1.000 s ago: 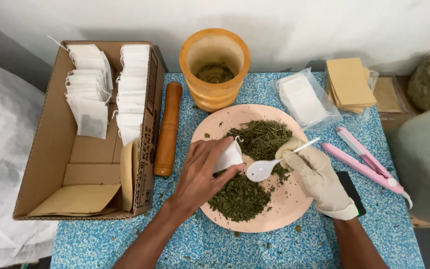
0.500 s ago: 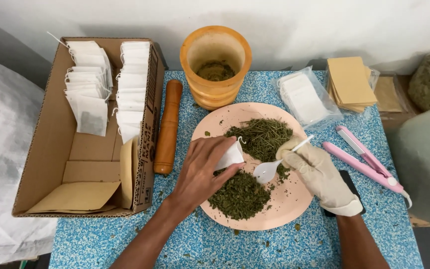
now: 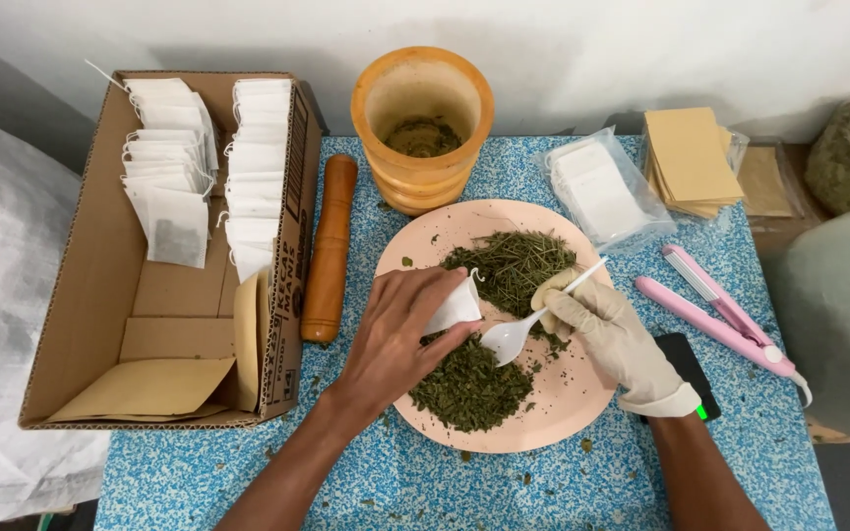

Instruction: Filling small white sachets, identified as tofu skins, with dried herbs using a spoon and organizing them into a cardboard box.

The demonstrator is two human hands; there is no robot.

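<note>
Left hand (image 3: 395, 339) pinched a light, flimsy paper tea bag (image 3: 453, 307) by its side, mouth open; gloved right hand (image 3: 610, 339) gripped a white plastic spoon (image 3: 523, 329).

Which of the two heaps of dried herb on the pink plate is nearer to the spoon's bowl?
The darker, finer heap at the plate's front; the spoon hovers at its edge. The stringier heap lies farther back.

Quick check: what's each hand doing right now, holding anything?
Left hand: closed on a small white paper bag, over the pink plate.
Right hand, gloved: holding a white plastic spoon.
</note>
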